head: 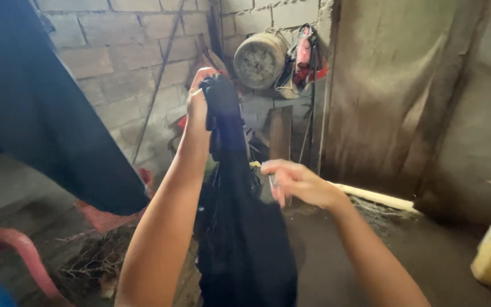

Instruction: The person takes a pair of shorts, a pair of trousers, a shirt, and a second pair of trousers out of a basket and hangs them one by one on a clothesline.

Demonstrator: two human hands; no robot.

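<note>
The left hand (198, 103) grips the top of a dark cloth (240, 227), fingers closed on it; the cloth hangs down between both arms; the right hand (296, 183) touches its side, fingers loosely curled.

A single head-worn camera looks forward and slightly downward along both outstretched arms. It sits close to the hands and faces a block wall (120, 51) with the floor (427, 256) below.
</note>
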